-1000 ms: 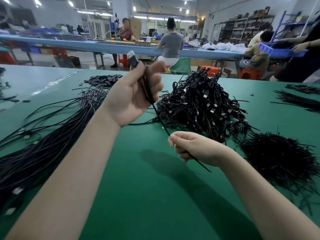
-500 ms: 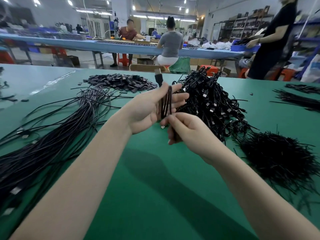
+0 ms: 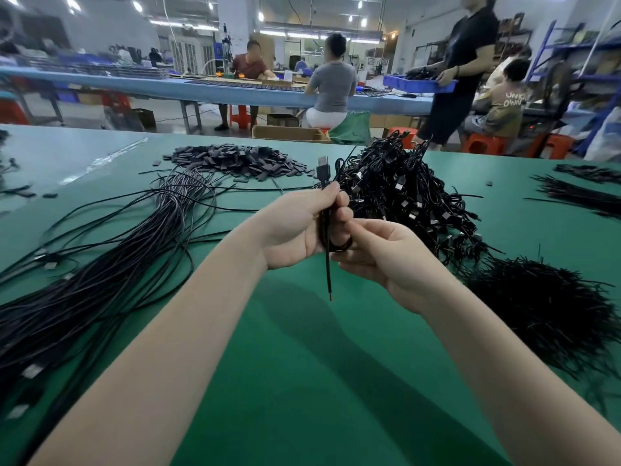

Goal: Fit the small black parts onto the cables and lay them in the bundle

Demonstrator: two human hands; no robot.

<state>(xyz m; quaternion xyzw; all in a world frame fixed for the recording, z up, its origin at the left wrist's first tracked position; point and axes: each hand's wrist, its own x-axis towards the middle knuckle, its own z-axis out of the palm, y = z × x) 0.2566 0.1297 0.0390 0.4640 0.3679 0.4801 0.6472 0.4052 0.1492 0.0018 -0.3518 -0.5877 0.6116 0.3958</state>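
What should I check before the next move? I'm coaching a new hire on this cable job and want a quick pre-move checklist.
1. Cable held: ok. The left hand grips the coiled USB cable, plug sticking up.
2. Free end accessible: ok. The cable's bare tail hangs below the hands.
3. Right hand on the coil: ok, fingers at the loop.
4. Small black part fitted: cannot tell, none visible on the tail.
5. Parts supply in reach: ok. The pile of small black parts lies ahead.
6. Bundle for laying down: ok. The cable bundle lies to the left.
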